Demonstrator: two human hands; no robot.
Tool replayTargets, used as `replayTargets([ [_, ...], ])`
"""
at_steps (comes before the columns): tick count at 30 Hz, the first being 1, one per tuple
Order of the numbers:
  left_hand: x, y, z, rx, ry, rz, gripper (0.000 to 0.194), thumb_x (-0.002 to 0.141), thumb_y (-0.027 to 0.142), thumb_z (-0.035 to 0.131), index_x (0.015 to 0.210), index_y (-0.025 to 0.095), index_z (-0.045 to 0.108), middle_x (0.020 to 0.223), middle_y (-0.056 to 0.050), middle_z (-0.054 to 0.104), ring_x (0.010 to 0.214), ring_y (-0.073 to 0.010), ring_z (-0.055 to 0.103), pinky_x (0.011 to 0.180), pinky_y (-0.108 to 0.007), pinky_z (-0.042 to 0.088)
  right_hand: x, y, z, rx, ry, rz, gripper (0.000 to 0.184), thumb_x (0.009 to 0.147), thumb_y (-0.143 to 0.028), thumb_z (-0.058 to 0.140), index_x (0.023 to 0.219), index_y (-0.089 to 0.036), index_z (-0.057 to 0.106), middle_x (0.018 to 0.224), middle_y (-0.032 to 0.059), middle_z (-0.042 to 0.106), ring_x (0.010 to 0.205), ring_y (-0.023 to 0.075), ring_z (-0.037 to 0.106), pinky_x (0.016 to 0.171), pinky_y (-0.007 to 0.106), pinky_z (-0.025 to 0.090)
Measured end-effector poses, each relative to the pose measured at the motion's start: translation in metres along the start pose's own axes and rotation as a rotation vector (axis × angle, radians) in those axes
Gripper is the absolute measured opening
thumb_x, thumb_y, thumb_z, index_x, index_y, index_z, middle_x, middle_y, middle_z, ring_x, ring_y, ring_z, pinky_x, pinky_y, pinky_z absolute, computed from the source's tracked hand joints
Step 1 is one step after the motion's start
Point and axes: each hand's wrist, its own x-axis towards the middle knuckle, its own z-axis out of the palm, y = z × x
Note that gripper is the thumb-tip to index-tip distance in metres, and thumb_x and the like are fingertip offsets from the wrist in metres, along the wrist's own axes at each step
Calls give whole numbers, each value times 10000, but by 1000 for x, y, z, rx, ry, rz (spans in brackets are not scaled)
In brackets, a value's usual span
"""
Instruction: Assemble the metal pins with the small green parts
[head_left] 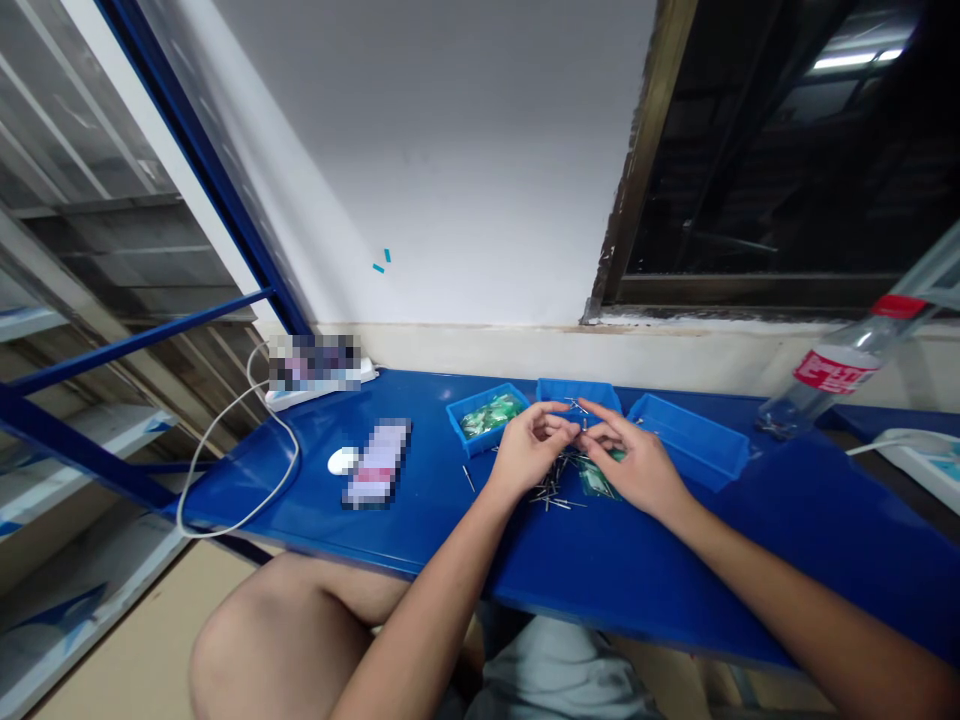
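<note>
Over a blue workbench, my left hand and my right hand meet at the fingertips. My left fingers pinch something small, apparently a thin metal pin. My right fingertips reach close to it, but their grip is hidden. Below the hands lies a loose pile of metal pins, with a green packet partly under my right hand. Green packets fill a blue plastic tray on the left. A middle blue tray sits just beyond my fingers.
A third blue tray stands to the right. A plastic bottle lies at the far right. On the left are a white mouse, a pixelated object, and a power strip with a white cable. A wall backs the bench.
</note>
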Motion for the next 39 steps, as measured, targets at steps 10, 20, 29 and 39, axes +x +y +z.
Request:
replayTargets([
  [10,-5,2,3,162,-50,-48,495,914,436,774,1300,137,689,1058,-126,822,970,-251,788,888,-348,605,1,3,-3,-78,70,-69,146,940,-378,693,1008,-281,779,1167,73,784,911,272,764,814,430,633],
  [20,-5,1,0,399,21,96,641,850,100,742,1462,200,583,984,-34,832,869,-183,790,878,-310,625,4,6,1,-53,38,-160,170,981,-407,673,993,-265,767,1126,90,725,1044,264,704,810,387,623],
  [29,-4,2,0,436,16,210,584,869,185,786,1423,217,605,946,-26,789,841,-163,732,793,-282,585,3,4,-2,-30,10,-22,207,1013,-408,594,933,-238,682,973,57,703,810,208,688,655,304,556],
  [39,1,2,-2,-157,-26,38,713,797,192,875,1429,161,546,1047,-111,779,937,-192,752,935,-375,595,4,9,1,-68,-66,-108,253,1021,-438,594,997,-254,765,1100,78,756,1002,260,713,805,361,576],
])
